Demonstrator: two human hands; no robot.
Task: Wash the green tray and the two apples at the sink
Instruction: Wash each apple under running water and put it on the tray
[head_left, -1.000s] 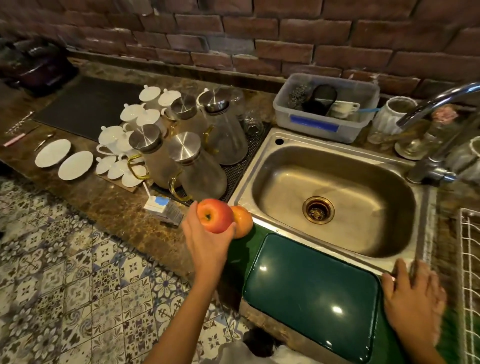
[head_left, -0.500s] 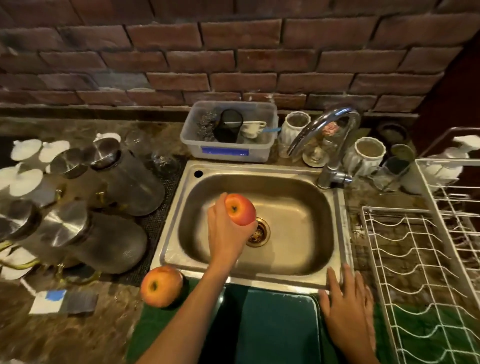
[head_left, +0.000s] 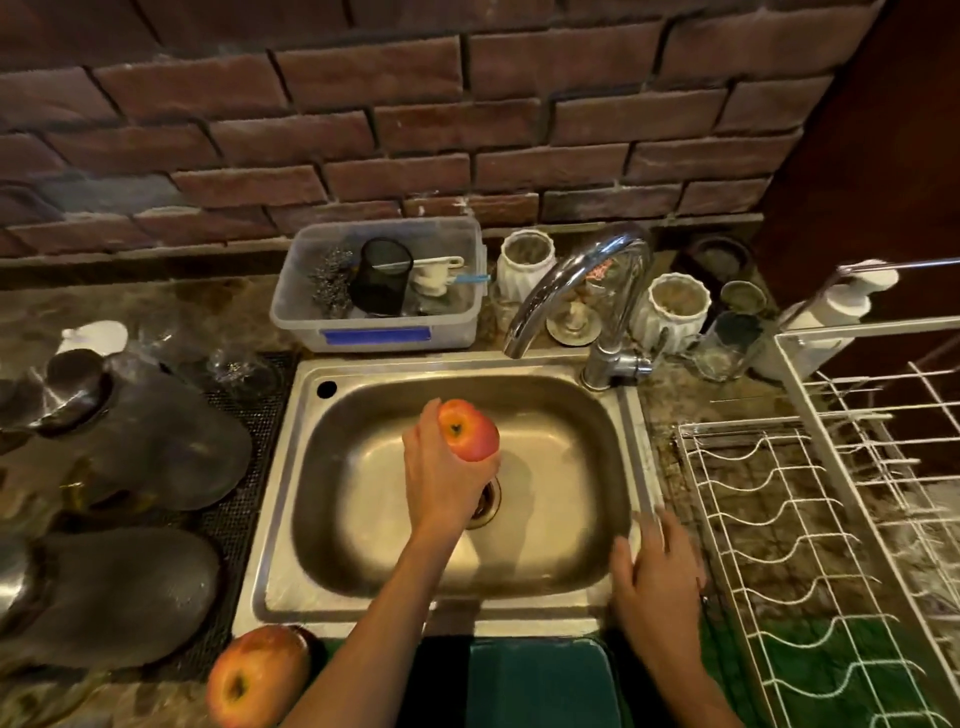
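My left hand (head_left: 441, 475) is closed around a red apple (head_left: 470, 431) and holds it above the middle of the steel sink (head_left: 363, 525), over the drain. A second apple (head_left: 257, 675), red and yellow, lies on the left end of the green tray (head_left: 540, 680), at the sink's front left corner. The tray runs along the counter's front edge and my arms hide part of it. My right hand (head_left: 657, 577) rests with spread fingers on the sink's front right rim and holds nothing. No water runs from the chrome faucet (head_left: 576, 280).
A clear plastic tub (head_left: 374, 332) with scrubbers and a cup stands behind the sink. White ribbed jars (head_left: 675, 306) flank the faucet. A white wire dish rack (head_left: 810, 519) fills the right side. Glass jugs with metal lids (head_left: 150, 431) lie on a mat at left.
My left hand carried the red apple from the tray to above the sink's drain. The other apple stayed on the tray. My right hand shifted up onto the sink's right rim.
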